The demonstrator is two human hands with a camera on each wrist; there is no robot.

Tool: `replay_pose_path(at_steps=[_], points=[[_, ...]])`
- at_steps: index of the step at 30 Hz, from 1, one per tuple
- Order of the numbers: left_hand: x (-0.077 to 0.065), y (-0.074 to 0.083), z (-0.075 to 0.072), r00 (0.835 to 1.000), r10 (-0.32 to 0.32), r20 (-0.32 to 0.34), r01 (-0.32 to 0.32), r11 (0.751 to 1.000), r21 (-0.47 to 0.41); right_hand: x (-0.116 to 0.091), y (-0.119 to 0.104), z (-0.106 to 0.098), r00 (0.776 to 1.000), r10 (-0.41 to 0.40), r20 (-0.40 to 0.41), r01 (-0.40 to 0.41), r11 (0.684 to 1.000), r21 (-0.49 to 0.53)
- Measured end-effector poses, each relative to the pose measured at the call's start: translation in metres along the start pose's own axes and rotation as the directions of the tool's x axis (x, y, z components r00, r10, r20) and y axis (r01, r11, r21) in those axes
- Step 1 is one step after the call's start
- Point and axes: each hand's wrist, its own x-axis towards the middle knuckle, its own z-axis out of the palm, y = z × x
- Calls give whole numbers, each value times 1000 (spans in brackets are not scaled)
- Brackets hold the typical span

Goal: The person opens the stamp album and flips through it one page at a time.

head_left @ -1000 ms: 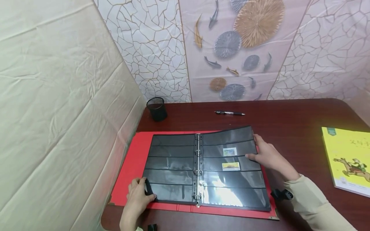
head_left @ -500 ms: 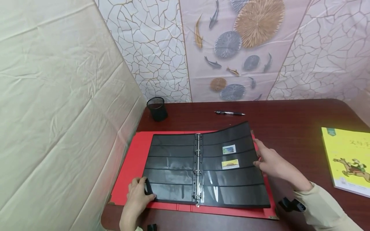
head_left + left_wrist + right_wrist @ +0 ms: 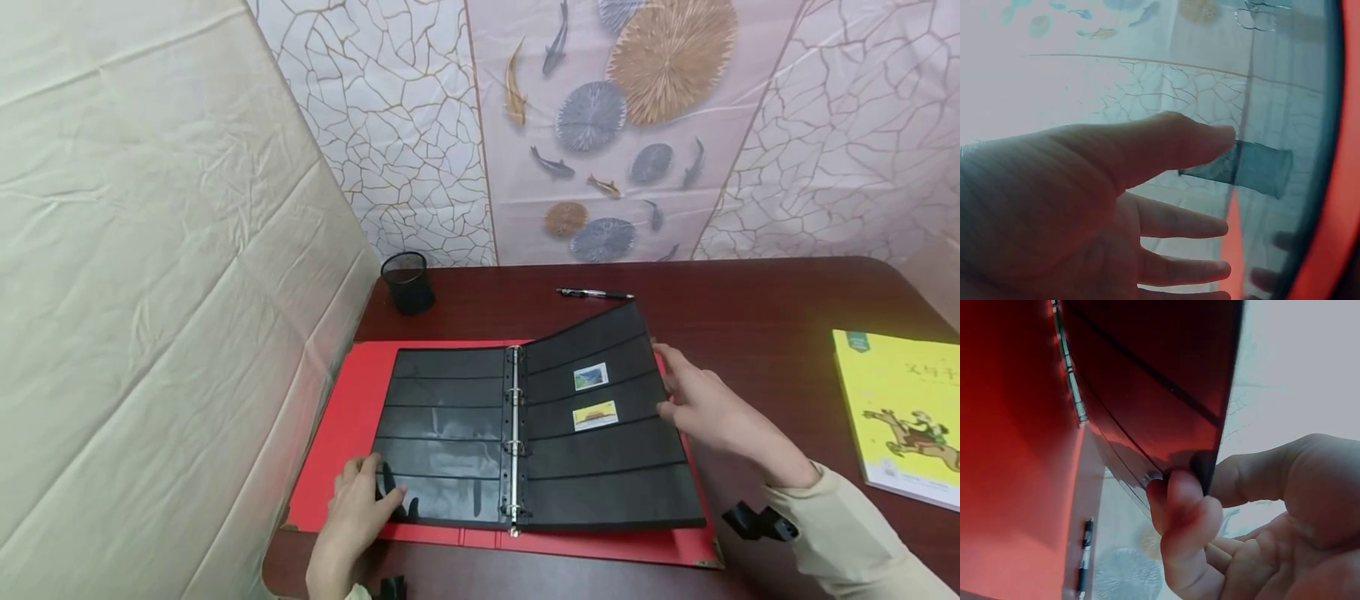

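A red ring binder lies spread out on the dark wooden table, with black pocket pages on metal rings. On the right page are two stamps, a blue-green one and a yellow one. My right hand pinches that page's outer edge, holding it raised and bowed; the right wrist view shows the page between thumb and fingers. At the lower left corner of the left page my left hand rests, its fingers straight in the left wrist view.
A black mesh pen cup stands at the back left, near the pale fabric wall. Behind the binder lies a pen. A yellow book is on the table's right side.
The right page has risen from nearly flat to tilted, its far corner climbing toward the pen. My right hand shifted outward and gripped its edge. The left thumb has lifted slightly.
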Motion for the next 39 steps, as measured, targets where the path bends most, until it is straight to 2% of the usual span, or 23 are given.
replay_pose_path(at_steps=[13, 26, 32, 35, 39], points=[[-8, 17, -20, 991, 111, -80, -116, 991, -71, 3, -31, -9, 997, -36, -63, 38, 999, 33], [-6, 52, -33, 955, 231, -186, -257, 957, -133, 12, -57, -16, 992, -72, -106, 81, 993, 86], [-10, 75, -34, 929, 290, -231, -343, 909, -235, 19, -74, -17, 984, -107, -141, 119, 990, 78], [-12, 87, -32, 903, 343, -259, -407, 876, -259, 24, -83, -15, 979, -133, -156, 144, 988, 63], [-14, 100, -32, 854, 412, -317, -493, 837, -239, 30, -96, -13, 971, -171, -168, 182, 982, 53]])
